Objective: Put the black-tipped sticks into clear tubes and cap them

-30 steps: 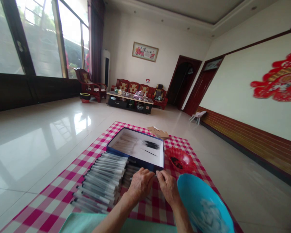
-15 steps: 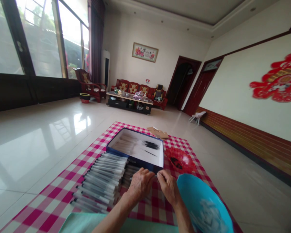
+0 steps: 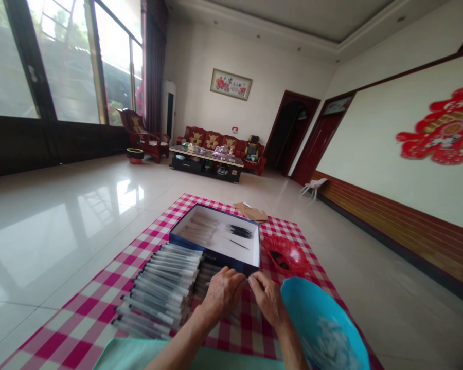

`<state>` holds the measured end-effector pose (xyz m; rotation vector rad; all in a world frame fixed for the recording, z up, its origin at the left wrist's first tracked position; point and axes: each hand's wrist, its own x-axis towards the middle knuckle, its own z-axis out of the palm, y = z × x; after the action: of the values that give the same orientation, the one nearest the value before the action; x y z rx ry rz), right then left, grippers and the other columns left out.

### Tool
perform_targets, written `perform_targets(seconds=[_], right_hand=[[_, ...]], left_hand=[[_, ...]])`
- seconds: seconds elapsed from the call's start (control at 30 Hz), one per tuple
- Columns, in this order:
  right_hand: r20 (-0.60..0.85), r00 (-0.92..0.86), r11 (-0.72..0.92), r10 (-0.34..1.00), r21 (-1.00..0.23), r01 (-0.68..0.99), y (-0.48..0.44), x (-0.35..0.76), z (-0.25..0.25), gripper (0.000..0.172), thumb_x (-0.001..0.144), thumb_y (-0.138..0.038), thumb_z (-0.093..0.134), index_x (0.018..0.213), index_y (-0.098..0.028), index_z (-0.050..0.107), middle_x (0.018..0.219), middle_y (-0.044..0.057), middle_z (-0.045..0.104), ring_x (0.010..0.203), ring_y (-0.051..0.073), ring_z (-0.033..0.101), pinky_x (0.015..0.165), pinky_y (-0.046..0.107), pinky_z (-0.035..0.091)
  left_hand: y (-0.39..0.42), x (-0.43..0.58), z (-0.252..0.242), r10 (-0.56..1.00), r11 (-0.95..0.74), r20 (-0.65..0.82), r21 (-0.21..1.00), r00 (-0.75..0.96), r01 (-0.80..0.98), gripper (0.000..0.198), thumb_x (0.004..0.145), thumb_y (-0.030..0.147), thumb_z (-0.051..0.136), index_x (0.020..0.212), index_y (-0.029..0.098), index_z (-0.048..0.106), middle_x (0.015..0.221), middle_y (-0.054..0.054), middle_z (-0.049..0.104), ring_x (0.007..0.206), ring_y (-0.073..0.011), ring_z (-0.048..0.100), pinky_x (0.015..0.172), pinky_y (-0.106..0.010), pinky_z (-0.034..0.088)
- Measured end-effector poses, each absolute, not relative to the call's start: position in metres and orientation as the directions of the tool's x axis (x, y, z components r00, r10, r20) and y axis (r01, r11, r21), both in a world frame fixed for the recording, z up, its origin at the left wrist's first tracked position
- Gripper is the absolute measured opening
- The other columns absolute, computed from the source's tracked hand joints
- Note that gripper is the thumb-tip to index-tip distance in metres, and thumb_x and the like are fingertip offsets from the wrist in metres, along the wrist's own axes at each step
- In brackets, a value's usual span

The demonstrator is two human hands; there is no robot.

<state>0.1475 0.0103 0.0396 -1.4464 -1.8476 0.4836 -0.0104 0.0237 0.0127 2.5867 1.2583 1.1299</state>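
My left hand [image 3: 224, 292] is closed above the checked cloth, just in front of the shallow box; a thin end, apparently of a pen [image 3: 208, 283], shows at its left side. Close to it, my right hand [image 3: 268, 295] pinches with thumb and forefinger; what lies between the fingertips is too small to make out. Left of my hands, capped clear pens [image 3: 164, 280] lie in a long stacked row. Darker pen parts [image 3: 212, 270] lie partly hidden behind my left hand. Inside the blue-edged white box [image 3: 200, 246] are clear tubes [image 3: 198, 228] and black refills [image 3: 239, 231].
A blue bowl [image 3: 293, 295] with small whitish pieces stands beside my right forearm. Behind it sits a red scalloped dish [image 3: 299, 252] holding dark bits. Brown cardboard [image 3: 252, 211] lies past the box. Pale green cloth [image 3: 127, 354] covers the near edge.
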Motion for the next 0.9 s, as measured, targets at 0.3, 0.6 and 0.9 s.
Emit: perform_targets(seconds=[0.3, 0.6, 0.9], right_hand=[[0.331, -0.098, 0.314, 0.938, -0.702, 0.639, 0.009, 0.149, 0.040, 0.033, 0.089, -0.041, 0.040, 0.072, -0.019, 0.057, 0.063, 0.000, 0.059, 0.061, 0.016, 0.053, 0.057, 0.024, 0.038], [0.345, -0.041, 0.286, 0.938, -0.701, 0.653, 0.012, 0.147, 0.038, 0.037, 0.088, -0.046, 0.043, 0.069, -0.019, 0.059, 0.061, 0.001, 0.061, 0.059, 0.016, 0.054, 0.056, 0.025, 0.038], [0.323, 0.137, 0.198, 0.937, -0.809, 0.553, 0.014, 0.155, 0.041, 0.043, 0.089, -0.053, 0.036, 0.070, -0.019, 0.056, 0.061, 0.000, 0.059, 0.059, 0.016, 0.052, 0.057, 0.025, 0.037]], left_hand=[[0.023, -0.010, 0.013, 0.698, -0.674, 0.587, 0.347, 0.409, 0.652, 0.025, 0.094, 0.022, 0.040, 0.080, 0.020, 0.060, 0.071, -0.002, 0.058, 0.070, -0.0154, 0.051, 0.063, -0.025, 0.035], [0.019, -0.010, 0.022, 0.670, -0.675, 0.663, 0.356, 0.335, 0.647, 0.022, 0.091, 0.022, 0.044, 0.097, 0.020, 0.064, 0.084, -0.006, 0.062, 0.077, -0.0190, 0.052, 0.071, -0.029, 0.042], [0.020, 0.003, 0.010, 0.883, -0.454, 0.468, 0.841, 0.024, 0.296, 0.033, 0.090, 0.037, 0.046, 0.079, 0.016, 0.069, 0.062, -0.002, 0.061, 0.057, -0.0132, 0.055, 0.056, -0.023, 0.041]])
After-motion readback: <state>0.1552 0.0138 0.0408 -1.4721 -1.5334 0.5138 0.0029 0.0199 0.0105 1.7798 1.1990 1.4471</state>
